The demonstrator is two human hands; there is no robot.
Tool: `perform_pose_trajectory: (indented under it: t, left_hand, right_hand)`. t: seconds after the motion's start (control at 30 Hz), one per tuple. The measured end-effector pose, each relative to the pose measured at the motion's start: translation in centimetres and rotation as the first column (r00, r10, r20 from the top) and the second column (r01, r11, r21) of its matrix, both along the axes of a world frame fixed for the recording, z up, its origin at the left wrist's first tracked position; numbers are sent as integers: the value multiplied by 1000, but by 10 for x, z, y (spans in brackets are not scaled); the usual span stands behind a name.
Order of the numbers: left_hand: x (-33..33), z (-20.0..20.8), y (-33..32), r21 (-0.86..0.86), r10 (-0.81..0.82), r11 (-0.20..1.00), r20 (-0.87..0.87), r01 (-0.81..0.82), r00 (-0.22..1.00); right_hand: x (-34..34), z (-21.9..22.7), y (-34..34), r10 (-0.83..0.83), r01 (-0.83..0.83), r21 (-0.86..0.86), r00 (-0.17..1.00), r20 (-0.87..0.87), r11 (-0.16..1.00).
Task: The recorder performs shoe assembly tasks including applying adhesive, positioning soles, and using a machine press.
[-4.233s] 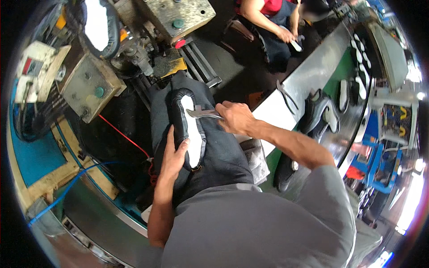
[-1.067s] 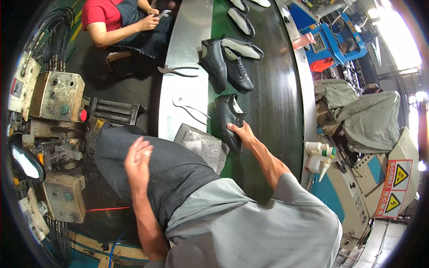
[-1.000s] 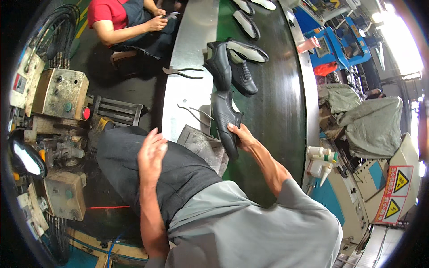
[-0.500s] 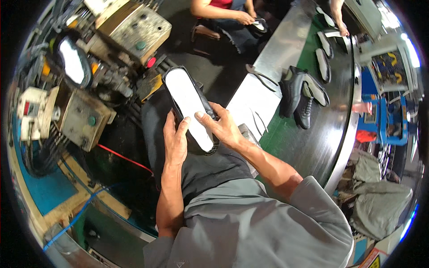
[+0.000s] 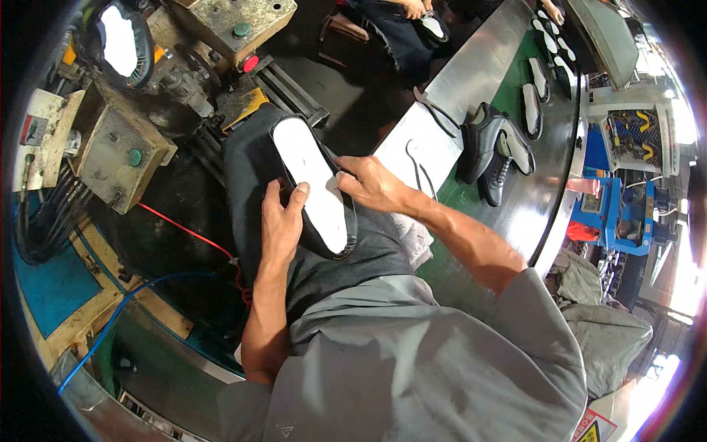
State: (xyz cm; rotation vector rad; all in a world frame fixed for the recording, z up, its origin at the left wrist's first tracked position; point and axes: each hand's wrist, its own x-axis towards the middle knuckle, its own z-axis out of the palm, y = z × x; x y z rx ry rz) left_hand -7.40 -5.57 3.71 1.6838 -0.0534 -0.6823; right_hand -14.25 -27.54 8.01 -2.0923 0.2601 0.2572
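A black shoe upper (image 5: 310, 171) lies sole side up over my lap, its long white insole facing me and its dark edge wrapping round it. My left hand (image 5: 280, 221) grips its left side, with the thumb pressed on the white insole. At the opposite edge my right hand (image 5: 374, 184) is closed, fingers curled and thumb against the black rim; what the fingertips pinch there is partly hidden. Right of my hands, dark-handled pincers (image 5: 440, 118) and a second thin dark tool (image 5: 417, 163) rest on a white sheet (image 5: 398, 151).
Black shoes (image 5: 482, 151) and more white-soled uppers (image 5: 532, 110) stand along the green and metal conveyor (image 5: 549, 188) at right. Another person's hands (image 5: 416, 9) hold a shoe at the top. Oily machinery (image 5: 121, 158) with green buttons fills the left, near red and blue hoses (image 5: 118, 313).
My right hand has shifted from thumb-on-insole to curled fingers at the shoe's right edge. My left hand keeps its hold. The view has tilted, moving the surroundings.
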Motion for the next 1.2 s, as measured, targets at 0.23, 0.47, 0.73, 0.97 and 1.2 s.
perform_pose_trajectory:
  t: [0.23,0.47,0.73,0.97,1.2]
  left_hand:
    - [9,3,10,-172,-106,983,-247,64,963]
    - [9,0,18,-298,-157,953,-340,52,927]
    - [15,3,17,-264,-185,960,-325,99,928]
    - [20,-4,26,-468,-254,884,-457,12,852]
    - [32,-11,26,-393,-183,914,-173,103,968]
  right_hand:
    - [6,12,-1,-2,70,196,944,-329,978]
    - [6,10,-13,7,200,403,890,-456,893]
    - [21,35,-7,69,199,379,806,-587,904]
    - [8,14,-20,80,207,462,845,-529,863]
    - [7,9,-23,197,47,410,824,-532,911]
